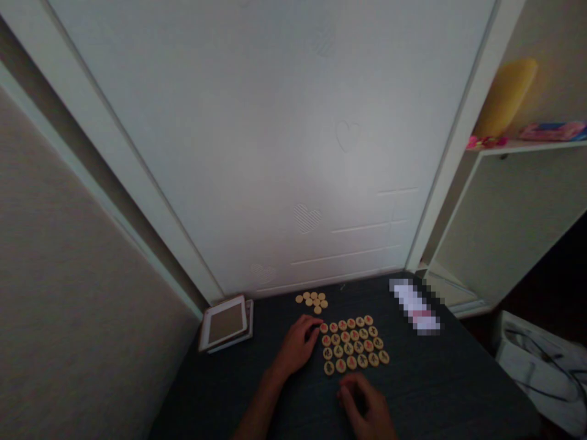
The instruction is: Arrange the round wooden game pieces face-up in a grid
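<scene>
Several round wooden game pieces with red and dark markings lie face up in neat rows on a dark table. My left hand rests at the left edge of the rows, its fingertips touching the top-left piece; the fingers are curled. My right hand lies on the table just below the rows, fingers bent inward, and I cannot see anything in it. A small cluster of blank-faced pieces sits farther back.
A flat square box with a white rim lies at the table's back left. A blurred white object lies at the back right. A white door panel stands behind the table. Shelves and a white bag are at the right.
</scene>
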A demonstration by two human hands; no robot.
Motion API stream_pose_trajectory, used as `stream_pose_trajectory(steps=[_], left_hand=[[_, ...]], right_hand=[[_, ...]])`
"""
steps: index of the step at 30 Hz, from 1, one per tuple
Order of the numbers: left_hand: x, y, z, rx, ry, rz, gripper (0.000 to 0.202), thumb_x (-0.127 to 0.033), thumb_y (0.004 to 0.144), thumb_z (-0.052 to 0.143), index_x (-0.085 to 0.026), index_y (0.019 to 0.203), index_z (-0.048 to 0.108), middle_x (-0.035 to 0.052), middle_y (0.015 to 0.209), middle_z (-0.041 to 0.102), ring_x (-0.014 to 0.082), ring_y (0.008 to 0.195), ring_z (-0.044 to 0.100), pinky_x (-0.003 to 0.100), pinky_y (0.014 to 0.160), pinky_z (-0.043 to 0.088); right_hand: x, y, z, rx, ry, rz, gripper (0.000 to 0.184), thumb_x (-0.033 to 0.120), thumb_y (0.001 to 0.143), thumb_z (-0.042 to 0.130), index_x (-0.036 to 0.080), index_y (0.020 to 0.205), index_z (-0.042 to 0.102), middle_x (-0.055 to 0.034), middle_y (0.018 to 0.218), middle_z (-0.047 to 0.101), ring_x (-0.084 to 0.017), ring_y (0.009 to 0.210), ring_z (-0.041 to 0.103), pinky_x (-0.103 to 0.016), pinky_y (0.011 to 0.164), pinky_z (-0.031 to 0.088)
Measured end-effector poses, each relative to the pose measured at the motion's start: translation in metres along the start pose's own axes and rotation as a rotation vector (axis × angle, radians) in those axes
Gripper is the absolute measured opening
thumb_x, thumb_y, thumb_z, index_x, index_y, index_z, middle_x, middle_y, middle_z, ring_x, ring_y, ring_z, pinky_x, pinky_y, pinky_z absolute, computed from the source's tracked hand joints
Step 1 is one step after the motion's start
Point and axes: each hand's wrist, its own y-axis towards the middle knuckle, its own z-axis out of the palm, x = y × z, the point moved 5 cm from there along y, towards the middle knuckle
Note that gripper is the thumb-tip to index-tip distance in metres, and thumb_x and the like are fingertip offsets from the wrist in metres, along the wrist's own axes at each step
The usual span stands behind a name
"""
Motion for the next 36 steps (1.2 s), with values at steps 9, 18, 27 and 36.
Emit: stream_pose_trajectory(steps=[9,18,27,36], left_hand=[[-0.005,-0.007,0.007,-0.052,0.085,-0.041,0.023,-0.033,0.093,0.060,-0.031,0.111,0.074,0.0039,0.119,0.070,0.0242,0.103,0.065,0.041,0.095,0.048],[-0.007,-0.011,0.007,-0.066,0.108,-0.042,0.022,-0.036,0.093,0.061,-0.032,0.110,0.075,0.0037,0.116,0.071,0.0261,0.109,0.063,0.045,0.099,0.044],[-0.009,-0.011,0.007,-0.066,0.116,-0.016,0.022,-0.038,0.096,0.057,-0.033,0.111,0.074,0.0028,0.115,0.071,0.0253,0.108,0.064,0.045,0.097,0.045],[0.008,0.011,-0.017,-0.150,0.124,0.004,0.024,-0.027,0.096,0.054,-0.027,0.115,0.069,0.0048,0.116,0.068,0.0188,0.090,0.067,0.034,0.089,0.054]], right_hand=[[0.003,-0.001,0.000,0.022,0.010,0.027,0.040,0.057,0.091,0.058,0.019,0.090,0.071,-0.0048,0.076,0.073,-0.020,0.071,0.069,-0.024,0.069,0.053],[0.003,0.000,0.000,0.020,0.005,0.007,0.038,0.055,0.091,0.058,0.019,0.090,0.071,-0.0049,0.077,0.074,-0.020,0.071,0.070,-0.023,0.067,0.053],[0.003,0.000,0.001,0.011,-0.002,-0.015,0.036,0.053,0.092,0.058,0.020,0.089,0.072,-0.0048,0.075,0.075,-0.019,0.069,0.070,-0.022,0.066,0.054],[0.001,0.000,0.000,0.044,0.003,0.022,0.036,0.053,0.093,0.057,0.020,0.090,0.070,-0.0053,0.078,0.075,-0.020,0.074,0.071,-0.023,0.069,0.054]])
